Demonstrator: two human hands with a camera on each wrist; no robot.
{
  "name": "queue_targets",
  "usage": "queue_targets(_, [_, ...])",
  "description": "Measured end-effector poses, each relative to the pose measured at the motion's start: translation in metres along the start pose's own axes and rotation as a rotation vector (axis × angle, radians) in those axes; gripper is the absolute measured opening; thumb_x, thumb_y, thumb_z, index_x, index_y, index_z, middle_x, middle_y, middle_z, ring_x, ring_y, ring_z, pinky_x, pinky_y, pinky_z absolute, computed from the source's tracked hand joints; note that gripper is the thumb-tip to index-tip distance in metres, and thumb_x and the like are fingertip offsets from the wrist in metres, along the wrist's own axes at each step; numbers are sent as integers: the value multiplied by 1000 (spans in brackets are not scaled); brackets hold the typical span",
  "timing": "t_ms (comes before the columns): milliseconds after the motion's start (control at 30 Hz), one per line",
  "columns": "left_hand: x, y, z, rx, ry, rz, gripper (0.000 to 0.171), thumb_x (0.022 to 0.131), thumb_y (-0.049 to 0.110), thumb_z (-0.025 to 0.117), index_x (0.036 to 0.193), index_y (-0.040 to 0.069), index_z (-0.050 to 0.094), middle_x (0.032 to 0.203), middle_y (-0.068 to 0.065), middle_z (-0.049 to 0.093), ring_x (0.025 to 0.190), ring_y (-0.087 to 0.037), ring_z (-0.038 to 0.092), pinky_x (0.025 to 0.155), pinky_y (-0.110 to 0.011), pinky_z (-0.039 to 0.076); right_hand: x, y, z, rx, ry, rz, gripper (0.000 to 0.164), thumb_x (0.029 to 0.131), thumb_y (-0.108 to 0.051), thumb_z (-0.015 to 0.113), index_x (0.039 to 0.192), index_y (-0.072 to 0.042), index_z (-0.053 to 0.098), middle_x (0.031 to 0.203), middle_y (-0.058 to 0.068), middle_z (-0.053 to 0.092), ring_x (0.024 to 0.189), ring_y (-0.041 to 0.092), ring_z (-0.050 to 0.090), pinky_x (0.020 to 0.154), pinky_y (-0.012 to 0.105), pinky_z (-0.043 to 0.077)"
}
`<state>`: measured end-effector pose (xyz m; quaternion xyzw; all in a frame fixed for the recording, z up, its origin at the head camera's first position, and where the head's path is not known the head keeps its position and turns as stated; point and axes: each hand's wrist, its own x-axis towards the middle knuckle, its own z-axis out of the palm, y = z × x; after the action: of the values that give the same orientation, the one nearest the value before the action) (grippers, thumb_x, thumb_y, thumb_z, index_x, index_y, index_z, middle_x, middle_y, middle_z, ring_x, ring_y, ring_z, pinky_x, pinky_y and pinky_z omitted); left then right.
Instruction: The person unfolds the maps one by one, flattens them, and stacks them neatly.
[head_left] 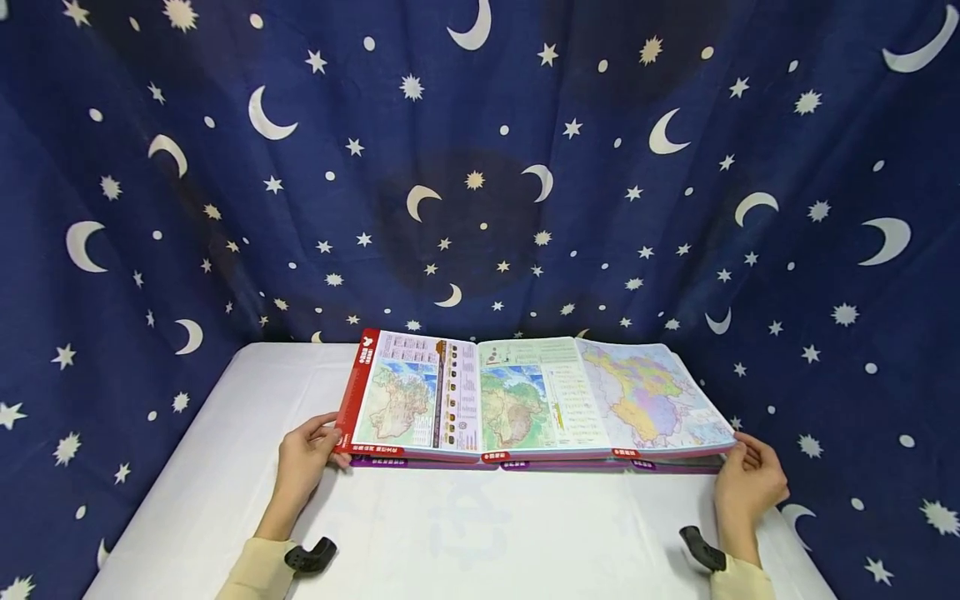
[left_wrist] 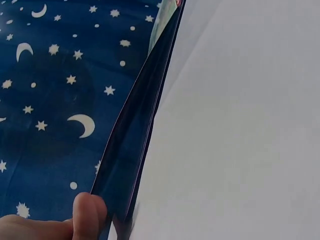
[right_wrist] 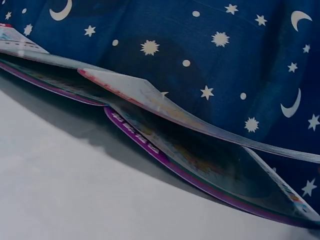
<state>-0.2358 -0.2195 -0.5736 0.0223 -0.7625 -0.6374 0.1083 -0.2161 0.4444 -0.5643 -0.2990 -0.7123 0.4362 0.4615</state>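
Observation:
A wide laminated fold-out map (head_left: 517, 400) with red tabs is spread in three panels across the white table. Beneath it shows a purple-edged layer (head_left: 566, 467), also seen as a purple-edged sheet (right_wrist: 135, 131) in the right wrist view, where a gap parts the two layers. Whether they are joined cannot be told. My left hand (head_left: 306, 458) pinches the front left corner of the map; its thumb (left_wrist: 89, 212) shows at the dark folded edge in the left wrist view. At the front right corner, my right hand (head_left: 750, 482) pinches the map's edge. The right wrist view hides that hand.
The white table (head_left: 480, 533) reaches toward me below the map. A dark blue curtain (head_left: 480, 167) with moons and stars hangs behind the table and along both sides. Black bands (head_left: 311, 556) sit on both wrists.

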Motion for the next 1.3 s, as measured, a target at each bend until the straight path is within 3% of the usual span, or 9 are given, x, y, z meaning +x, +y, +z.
queue_targets(167, [0, 0, 12, 84, 36, 53, 30, 98, -2, 69, 127, -4, 69, 91, -25, 75, 46, -14, 67, 48, -29, 55, 5, 9, -7, -38, 13, 13, 26, 101, -13, 60, 117, -3, 78, 73, -42, 51, 67, -24, 48, 96, 18, 26])
queue_targets(267, [-2, -1, 15, 101, 18, 59, 28, 98, 1, 71, 126, -3, 70, 87, -23, 75, 42, -15, 64, 44, -31, 53, 7, 13, -11, -58, 17, 8, 27, 100, -14, 60, 117, -4, 77, 72, -43, 49, 67, -23, 46, 90, 17, 31])
queue_targets(500, [-3, -2, 20, 137, -1, 63, 24, 97, 2, 73, 121, 0, 71, 77, -15, 71, 38, -16, 57, 35, -31, 45, 13, 16, -17, -112, 38, -56, 30, 95, -9, 58, 116, -5, 79, 70, -44, 46, 62, -22, 40, 75, 14, 26])
queue_targets(900, [5, -1, 23, 343, 41, 133, 20, 87, 4, 82, 106, 2, 76, 70, -4, 70, 45, -5, 54, 43, -22, 45, 21, 24, -16, -153, 41, -6, 32, 94, -13, 56, 114, -5, 80, 67, -42, 44, 64, -22, 39, 75, 16, 25])
queue_targets(1167, [5, -4, 20, 389, 69, 165, 20, 83, 6, 86, 101, 4, 77, 69, -2, 67, 55, -1, 53, 54, -18, 41, 17, 28, -14, -185, 6, 16, 31, 95, -13, 56, 115, -4, 78, 66, -43, 41, 68, -19, 36, 84, 27, 28])
queue_targets(1233, [4, -6, 19, 405, 94, 169, 20, 82, 6, 87, 100, 6, 78, 68, -1, 66, 55, 0, 51, 55, -18, 40, 16, 30, -14, -221, -26, 16, 31, 95, -15, 59, 117, -3, 77, 68, -37, 49, 70, -15, 39, 87, 32, 30])
queue_targets(1300, [1, -9, 18, 427, 135, 191, 18, 82, 6, 87, 97, 7, 78, 68, 0, 65, 55, -1, 51, 56, -18, 40, 15, 32, -14, -263, -72, -2, 32, 96, -18, 62, 119, -1, 76, 76, -18, 66, 77, -1, 51, 91, 39, 33])
